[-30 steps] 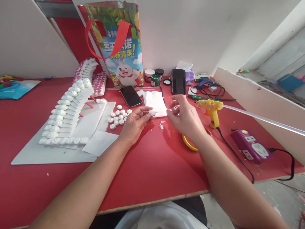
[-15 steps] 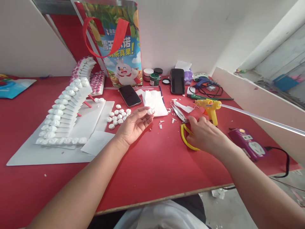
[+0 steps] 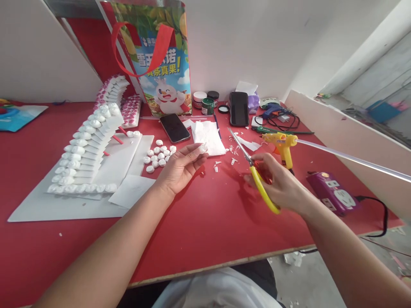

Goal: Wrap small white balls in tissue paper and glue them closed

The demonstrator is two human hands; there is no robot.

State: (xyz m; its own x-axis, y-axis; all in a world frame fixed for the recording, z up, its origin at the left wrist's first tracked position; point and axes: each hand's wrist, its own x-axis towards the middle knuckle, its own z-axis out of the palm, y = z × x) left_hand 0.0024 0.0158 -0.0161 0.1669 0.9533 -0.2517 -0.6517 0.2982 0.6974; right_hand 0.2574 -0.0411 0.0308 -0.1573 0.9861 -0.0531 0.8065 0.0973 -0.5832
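Note:
Between the thumb and fingers of my left hand (image 3: 186,167) is a small white paper rosette (image 3: 203,148), held over the table in front of a stack of white paper (image 3: 209,137). My right hand (image 3: 278,183) is closed around a pair of scissors (image 3: 263,191) with yellow handles, lifted off the table with the blades pointing away and to the left. Several more white rosettes (image 3: 161,163) lie loose left of my left hand. White paper scraps (image 3: 233,161) are scattered between the two hands.
At left, a curved stepped model edged with white rosettes (image 3: 77,150) stands on a white board (image 3: 35,209). A phone (image 3: 175,128), paint jars (image 3: 207,106) and a printed bag (image 3: 167,64) are behind. A yellow glue gun (image 3: 284,147) and purple box (image 3: 332,194) sit at right.
My right hand has picked the scissors up from the table, and their handles have swung toward me. My left hand keeps its pinch on the rosette, nearly in place.

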